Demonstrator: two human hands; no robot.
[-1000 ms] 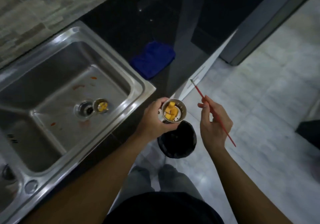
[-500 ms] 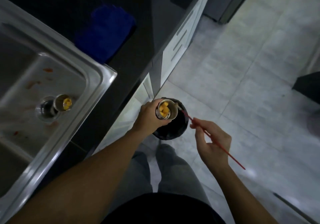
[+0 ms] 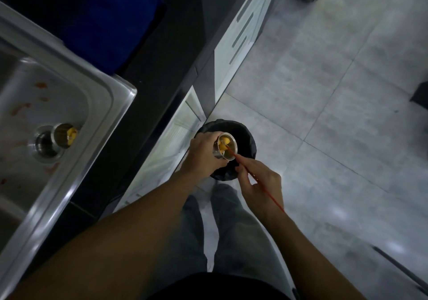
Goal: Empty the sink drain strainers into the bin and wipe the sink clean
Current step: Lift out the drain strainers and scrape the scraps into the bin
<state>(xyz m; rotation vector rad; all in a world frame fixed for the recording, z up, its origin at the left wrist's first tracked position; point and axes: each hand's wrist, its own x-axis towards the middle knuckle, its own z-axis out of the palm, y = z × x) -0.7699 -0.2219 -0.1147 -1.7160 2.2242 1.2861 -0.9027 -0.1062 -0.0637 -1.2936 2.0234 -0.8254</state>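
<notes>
- Head view, centre of the frame: the left hand [image 3: 203,153] is wrapped closed around a small metal strainer [image 3: 225,148], which sits at the hand's right edge, tilted with its mouth facing right, directly over the black bin [image 3: 247,142] on the floor.
- Yellow food bits [image 3: 224,144] lie inside the strainer.
- Just lower right of it, the right hand [image 3: 259,182] pinches a thin red stick [image 3: 257,180] between thumb and fingers; the stick's upper tip reaches into the strainer among the food.
- Left of the frame: the steel sink [image 3: 111,105] shows reddish smears on its floor, and a second strainer [image 3: 64,135] with yellow bits rests tipped beside the open drain hole [image 3: 44,143].
- Upper left: a blue cloth [image 3: 111,19] lies on the dark counter [image 3: 176,52], well apart from both hands.
</notes>
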